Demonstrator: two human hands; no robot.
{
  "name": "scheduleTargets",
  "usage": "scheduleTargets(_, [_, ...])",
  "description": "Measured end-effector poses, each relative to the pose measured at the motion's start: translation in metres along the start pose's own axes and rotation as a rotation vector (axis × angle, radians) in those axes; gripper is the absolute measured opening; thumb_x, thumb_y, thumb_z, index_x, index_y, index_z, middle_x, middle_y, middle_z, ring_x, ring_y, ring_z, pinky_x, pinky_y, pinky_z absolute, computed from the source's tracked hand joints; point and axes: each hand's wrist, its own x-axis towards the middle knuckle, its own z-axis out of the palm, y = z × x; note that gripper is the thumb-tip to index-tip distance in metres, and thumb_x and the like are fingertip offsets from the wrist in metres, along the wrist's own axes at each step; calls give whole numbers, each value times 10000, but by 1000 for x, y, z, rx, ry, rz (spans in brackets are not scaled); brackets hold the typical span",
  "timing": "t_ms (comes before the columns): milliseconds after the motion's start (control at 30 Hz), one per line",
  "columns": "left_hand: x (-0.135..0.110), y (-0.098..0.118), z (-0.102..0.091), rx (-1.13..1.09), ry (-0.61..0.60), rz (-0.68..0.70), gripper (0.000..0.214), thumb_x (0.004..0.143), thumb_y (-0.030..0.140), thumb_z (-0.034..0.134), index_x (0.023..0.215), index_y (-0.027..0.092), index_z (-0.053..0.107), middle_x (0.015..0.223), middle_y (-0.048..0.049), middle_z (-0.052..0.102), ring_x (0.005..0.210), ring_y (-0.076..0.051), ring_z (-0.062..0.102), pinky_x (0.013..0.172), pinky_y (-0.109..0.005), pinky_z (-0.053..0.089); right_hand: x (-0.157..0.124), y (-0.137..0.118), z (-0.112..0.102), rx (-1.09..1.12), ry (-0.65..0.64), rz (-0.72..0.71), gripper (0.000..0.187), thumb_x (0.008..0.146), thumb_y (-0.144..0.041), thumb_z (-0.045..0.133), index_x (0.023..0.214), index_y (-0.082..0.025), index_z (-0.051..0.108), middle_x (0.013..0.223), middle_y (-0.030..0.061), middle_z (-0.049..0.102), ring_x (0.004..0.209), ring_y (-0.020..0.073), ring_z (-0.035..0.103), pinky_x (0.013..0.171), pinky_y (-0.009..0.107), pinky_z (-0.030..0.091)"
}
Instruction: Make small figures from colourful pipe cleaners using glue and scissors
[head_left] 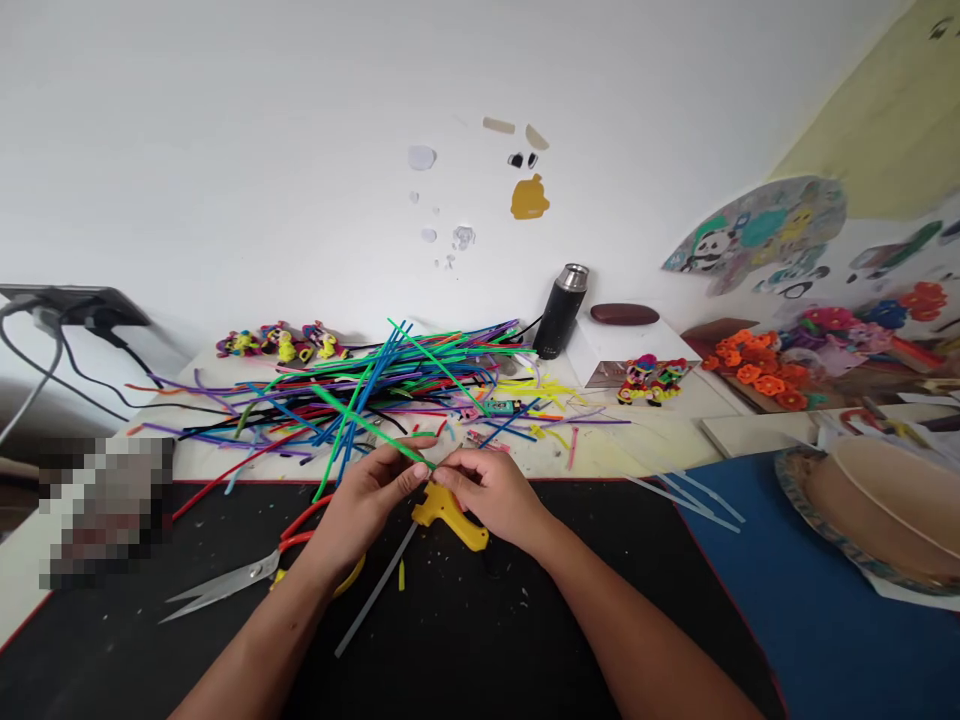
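A bright green pipe cleaner runs slantwise between my two hands above the black mat. My left hand pinches it between thumb and fingers near its lower right end. Close beside, the fingertips of my right hand are closed on the tip of the same pipe cleaner. Just below the hands lies a yellow glue gun, with a translucent glue stick sticking out toward the lower left. Red-handled scissors rest partly under my left forearm.
Behind the mat spreads a heap of colourful pipe cleaners. A black thermos stands by a white box. Small figures sit before the box. At right are loose glue sticks and a round basket.
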Motion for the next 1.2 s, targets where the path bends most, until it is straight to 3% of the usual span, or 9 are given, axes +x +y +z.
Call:
scheduleTargets(167, [1,-8,4,31,-53,-10,326,795,494,891,859,180,830,742,-46,687,656,-166,535,616,-273,424,-5,-5,-7,-179,-55,-60,215,996,-361,675,892,-206,782,724,-21,674,650,133,539,629,255,374])
scheduleTargets(333, [7,-8,1,-256,170,-23,407,630,480,1003,823,164,834,705,-37,672,653,-142,572,578,-229,452,-2,-2,-16,-14,44,-66,230,996,-390,664,931,-197,771,775,6,710,678,143,605,648,255,431])
scheduleTargets(500, [10,-2,0,-430,275,4,441,533,395,1059,787,121,825,755,-33,676,647,-99,577,551,-183,461,1,-2,-17,257,86,46,314,938,-491,689,979,-181,725,586,-57,569,443,101,459,480,242,364])
scheduleTargets(700, [7,-1,4,-469,171,0,434,556,344,1052,875,125,857,700,-36,672,638,-110,582,547,-190,464,5,2,-13,323,193,13,357,891,-533,723,957,-183,711,521,-79,521,414,99,443,449,237,344])
scheduleTargets(900, [0,-3,19,-335,53,6,380,616,372,1026,880,148,870,645,-38,680,616,-114,578,576,-209,480,-2,1,-5,142,138,-57,246,957,-425,672,948,-192,753,559,-59,561,458,100,489,485,233,363])
scheduleTargets(1000, [-2,-5,23,-289,61,23,366,629,401,1017,853,155,866,677,-52,709,638,-131,608,580,-217,492,-4,-2,-3,170,104,-43,233,962,-408,660,958,-193,747,544,-65,559,443,99,493,475,231,363])
scheduleTargets(1200, [2,-5,18,-441,122,-28,374,599,343,1032,853,125,864,701,-65,719,643,-120,617,557,-194,494,-2,-6,2,403,94,18,343,875,-524,757,924,-189,703,526,-79,552,400,88,460,435,229,340])
